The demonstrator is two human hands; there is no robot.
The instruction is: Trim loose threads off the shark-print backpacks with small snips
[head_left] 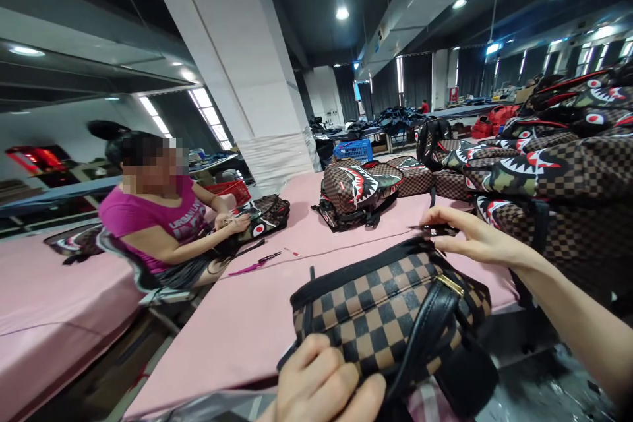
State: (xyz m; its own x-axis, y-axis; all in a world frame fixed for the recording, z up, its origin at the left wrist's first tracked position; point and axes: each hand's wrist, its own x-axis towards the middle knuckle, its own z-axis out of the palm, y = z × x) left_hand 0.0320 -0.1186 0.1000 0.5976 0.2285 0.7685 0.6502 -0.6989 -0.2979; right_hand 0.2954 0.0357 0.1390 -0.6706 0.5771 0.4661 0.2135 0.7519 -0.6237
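Note:
A brown-and-black checkered backpack (366,316) with black trim, a black strap and a gold-coloured buckle lies right in front of me, near the table's edge. My left hand (326,382) is closed on its near side, fingers curled over the fabric. Above the far right corner of the bag, my right hand (465,235) pinches a small dark pointed tool (435,231), which looks like thread snips. Its tip points left, just over the black trim. Part of the tool is hidden by my fingers.
Across the pink table (208,330), a person in a magenta shirt (163,224) handles a shark-face bag (267,214). Purple-and-black snips (254,264) and a small red-tipped item (293,252) lie between us. Another backpack (356,191) stands ahead; stacked bags (544,171) rise at right.

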